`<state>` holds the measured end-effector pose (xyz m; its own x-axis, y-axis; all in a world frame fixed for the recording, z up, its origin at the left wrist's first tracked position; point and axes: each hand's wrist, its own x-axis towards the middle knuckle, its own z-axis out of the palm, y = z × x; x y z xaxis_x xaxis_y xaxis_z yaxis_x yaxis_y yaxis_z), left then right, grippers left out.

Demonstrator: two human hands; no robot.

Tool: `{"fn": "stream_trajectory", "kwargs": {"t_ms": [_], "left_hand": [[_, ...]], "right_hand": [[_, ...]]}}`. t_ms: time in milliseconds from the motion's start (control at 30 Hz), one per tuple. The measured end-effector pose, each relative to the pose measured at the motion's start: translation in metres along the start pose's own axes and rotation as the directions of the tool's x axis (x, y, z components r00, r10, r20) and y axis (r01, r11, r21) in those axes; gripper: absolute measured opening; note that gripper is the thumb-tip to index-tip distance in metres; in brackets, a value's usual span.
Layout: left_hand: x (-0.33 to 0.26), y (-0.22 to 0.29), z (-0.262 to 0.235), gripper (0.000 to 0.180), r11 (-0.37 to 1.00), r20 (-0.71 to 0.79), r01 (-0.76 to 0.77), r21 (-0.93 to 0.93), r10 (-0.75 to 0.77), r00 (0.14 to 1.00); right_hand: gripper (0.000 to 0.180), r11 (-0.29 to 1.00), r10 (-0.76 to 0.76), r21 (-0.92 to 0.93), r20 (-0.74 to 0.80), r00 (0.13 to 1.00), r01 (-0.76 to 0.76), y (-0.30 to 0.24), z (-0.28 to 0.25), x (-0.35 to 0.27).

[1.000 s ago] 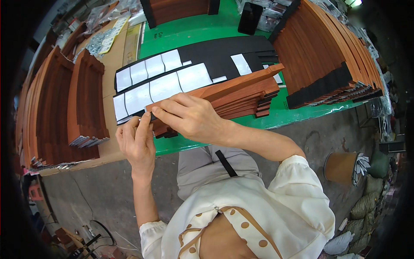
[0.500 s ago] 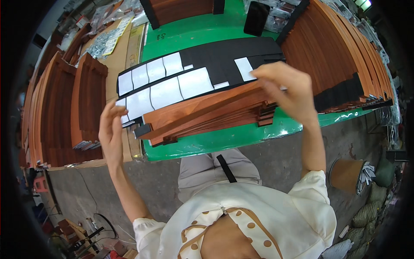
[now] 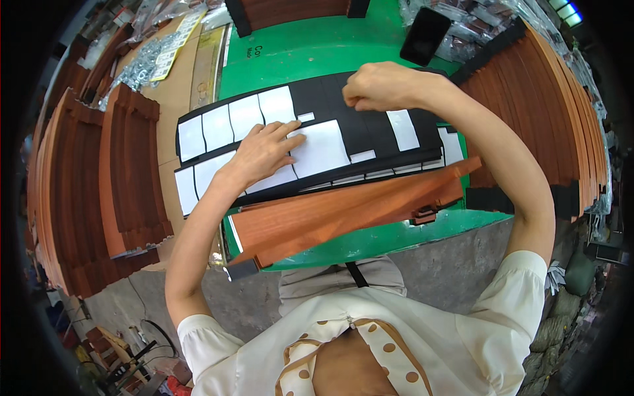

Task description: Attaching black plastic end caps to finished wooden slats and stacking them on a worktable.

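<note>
My left hand (image 3: 267, 153) lies with fingers spread on the white rectangular patches (image 3: 318, 146) that run in two rows over black sheets (image 3: 320, 92). Above the far part of those sheets is my right hand (image 3: 375, 87), its fingers curled together; whatever may be between them is hidden. A separate white patch (image 3: 403, 130) shows below my right forearm. On the near side of the sheets, reddish-brown wood-look boards (image 3: 343, 218) lie stacked at a slant, a black cap (image 3: 243, 269) at their lower left end. Neither hand touches these boards.
Stacks of brown boards stand at the left (image 3: 132, 171) and right (image 3: 528, 125) of the green tabletop (image 3: 297, 46). A black phone (image 3: 426, 36) lies at the back right, beside clear plastic bags (image 3: 472, 39). Another brown piece (image 3: 294, 12) is at the far edge.
My left hand has moved right from the boards' left end onto the white patches. My right hand has left the boards' right end and moved up and left over the black sheets.
</note>
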<state>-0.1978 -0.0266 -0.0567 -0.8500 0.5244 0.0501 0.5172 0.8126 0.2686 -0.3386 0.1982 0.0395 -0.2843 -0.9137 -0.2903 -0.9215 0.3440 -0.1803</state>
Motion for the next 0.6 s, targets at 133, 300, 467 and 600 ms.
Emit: {"fn": "stream_trajectory", "kwargs": {"t_ms": [133, 300, 467, 600], "left_hand": [[0.007, -0.011, 0.014, 0.050, 1.000, -0.031, 0.020, -0.003, -0.020, 0.999], [0.003, -0.012, 0.015, 0.055, 0.999, -0.036, 0.043, -0.006, -0.043, 0.998], [0.002, -0.012, 0.012, 0.053, 0.995, 0.017, 0.097, -0.032, -0.097, 0.995], [0.006, 0.006, 0.002, 0.052, 0.987, -0.037, -0.128, 0.094, 0.132, 0.991]], "right_hand": [[0.014, 0.989, -0.056, -0.135, 0.029, 0.998, 0.059, 0.003, 0.036, 0.057], [0.011, 0.993, 0.002, -0.121, 0.047, 0.999, 0.004, 0.021, 0.037, 0.067], [0.014, 0.996, -0.085, 0.038, 0.111, 0.990, 0.081, 0.042, 0.043, 0.020], [0.021, 0.940, -0.341, 0.053, 0.078, 0.937, 0.338, 0.024, 0.058, 0.004]]}}
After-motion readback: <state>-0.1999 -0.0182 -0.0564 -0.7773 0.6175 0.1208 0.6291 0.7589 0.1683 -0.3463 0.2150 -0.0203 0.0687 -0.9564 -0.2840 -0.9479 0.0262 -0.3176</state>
